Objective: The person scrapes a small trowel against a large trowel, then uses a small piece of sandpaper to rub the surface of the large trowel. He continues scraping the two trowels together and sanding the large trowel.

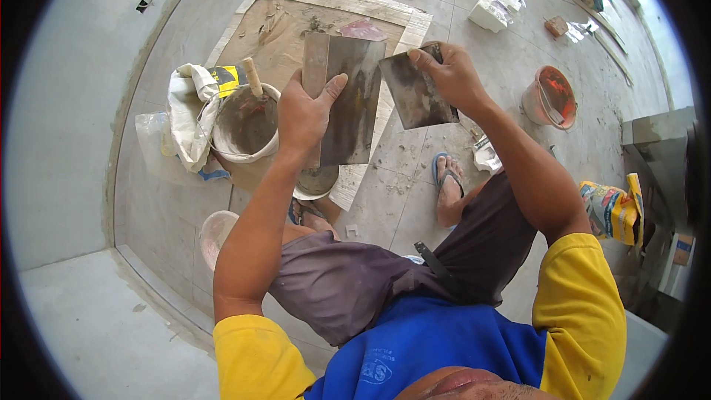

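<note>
Crouching over a grey tiled floor [415, 200], working just to the right of a round white bucket of grey mortar [244, 124], with a pale wooden stick [253, 78] leaning out of it and a crumpled white sack [189, 107] pressing against its left side. Hovering the tools directly above a small grey-smeared round bowl [317, 181], near a foot in a blue flip-flop [448, 178]. Sitting well apart from an orange round bucket [552, 96] on the right, farther still from a white block [490, 9], and close to a colourful printed sack [615, 211] beside the right elbow. Facing a wood-edged brown patch of floor [289, 26], partly blocking it from view with the raised tools.

Gripping with the left hand [304, 115] a large rectangular steel trowel [355, 96] with a wooden strip along its left side, fingers curling round that edge out of sight, thumb lying flat across the front of the blade, blade standing nearly upright. Pinching with the right hand [452, 78] a smaller dark rectangular metal blade [415, 96] by its upper right corner, fingers closing over the top edge. Bringing the small blade's left edge right against the trowel's right edge, touching or just beside; not being able to tell which.
</note>
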Demonstrator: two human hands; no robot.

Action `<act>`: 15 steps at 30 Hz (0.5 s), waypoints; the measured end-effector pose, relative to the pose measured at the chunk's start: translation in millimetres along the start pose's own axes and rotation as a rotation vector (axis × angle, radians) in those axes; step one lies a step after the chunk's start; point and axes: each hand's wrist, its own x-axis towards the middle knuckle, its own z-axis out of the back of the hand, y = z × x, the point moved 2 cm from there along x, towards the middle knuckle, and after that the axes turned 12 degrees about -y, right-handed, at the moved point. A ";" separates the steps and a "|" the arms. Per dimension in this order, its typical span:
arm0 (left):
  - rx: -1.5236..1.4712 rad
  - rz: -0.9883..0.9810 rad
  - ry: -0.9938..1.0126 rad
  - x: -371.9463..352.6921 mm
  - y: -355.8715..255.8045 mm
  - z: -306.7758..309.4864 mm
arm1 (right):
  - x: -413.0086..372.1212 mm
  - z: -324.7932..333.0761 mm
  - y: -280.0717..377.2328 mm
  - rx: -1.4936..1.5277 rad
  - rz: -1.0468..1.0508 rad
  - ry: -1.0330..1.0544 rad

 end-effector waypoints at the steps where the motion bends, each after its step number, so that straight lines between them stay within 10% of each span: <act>1: -0.001 -0.002 0.001 1.3 1.1 -0.7 | -0.6 -0.7 1.4 -0.004 0.010 0.006; 15: -0.101 0.000 -0.015 -1.9 -0.4 -3.9 | -1.4 0.7 3.9 0.013 0.033 -0.065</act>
